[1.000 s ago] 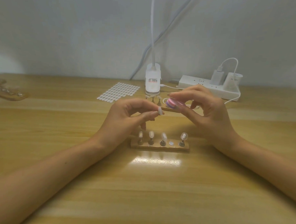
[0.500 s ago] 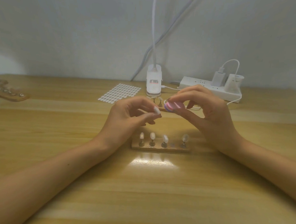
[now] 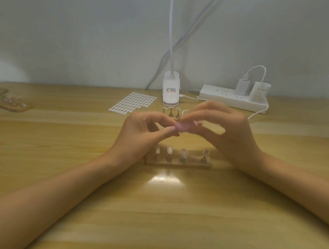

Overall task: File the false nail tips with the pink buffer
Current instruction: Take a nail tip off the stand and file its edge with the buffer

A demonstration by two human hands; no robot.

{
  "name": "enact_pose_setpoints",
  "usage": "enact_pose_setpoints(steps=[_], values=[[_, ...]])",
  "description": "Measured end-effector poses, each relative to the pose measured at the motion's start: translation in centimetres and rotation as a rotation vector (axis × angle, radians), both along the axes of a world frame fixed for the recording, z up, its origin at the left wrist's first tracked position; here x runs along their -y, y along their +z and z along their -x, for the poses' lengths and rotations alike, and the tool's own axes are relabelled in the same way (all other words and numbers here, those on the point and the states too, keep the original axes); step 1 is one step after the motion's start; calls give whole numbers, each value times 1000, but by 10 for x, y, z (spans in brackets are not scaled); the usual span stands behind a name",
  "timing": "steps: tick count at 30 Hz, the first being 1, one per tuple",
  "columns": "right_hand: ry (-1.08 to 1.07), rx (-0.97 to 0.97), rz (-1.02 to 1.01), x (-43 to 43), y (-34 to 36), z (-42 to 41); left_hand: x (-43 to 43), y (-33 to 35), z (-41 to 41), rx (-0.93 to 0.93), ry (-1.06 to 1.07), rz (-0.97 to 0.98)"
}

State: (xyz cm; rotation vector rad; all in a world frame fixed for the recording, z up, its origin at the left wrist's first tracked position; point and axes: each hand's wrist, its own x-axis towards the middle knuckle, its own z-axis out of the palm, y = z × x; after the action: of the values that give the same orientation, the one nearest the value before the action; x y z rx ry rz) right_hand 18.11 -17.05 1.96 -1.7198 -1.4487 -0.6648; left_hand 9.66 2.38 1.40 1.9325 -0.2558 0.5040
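4 nail tips (image 3: 183, 154) (upright) in wd holder (image 3: 192, 164).

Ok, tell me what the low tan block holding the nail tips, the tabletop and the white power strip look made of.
Low tan block: probably bare wood, matte, though blurred. Tabletop: wood-grain, varnished or laminate, since it shows a bright glare patch. White power strip: smooth moulded plastic, uniform white with rounded edges.
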Motion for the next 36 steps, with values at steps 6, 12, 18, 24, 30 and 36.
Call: enact_pose_setpoints(steps=[6,12,18,24,30,36], values=[[33,62,38,-3,-2,6,0,-1,0,-20,-24,-7],[8,88,47,-3,-4,6,0,0,0,-29,-29,-24],[-50,20,8,0,-1,0,-1,0,0,-36,-27,-39],[-50,-8,-7,1,1,-1,-2,-1,-1,-25,-27,-25],[-26,0,1,-2,0,2,-3,-2,-2,-16,-36,-23],[-11,38,27,-3,-3,4,-3,-3,-3,-31,-24,-43]])
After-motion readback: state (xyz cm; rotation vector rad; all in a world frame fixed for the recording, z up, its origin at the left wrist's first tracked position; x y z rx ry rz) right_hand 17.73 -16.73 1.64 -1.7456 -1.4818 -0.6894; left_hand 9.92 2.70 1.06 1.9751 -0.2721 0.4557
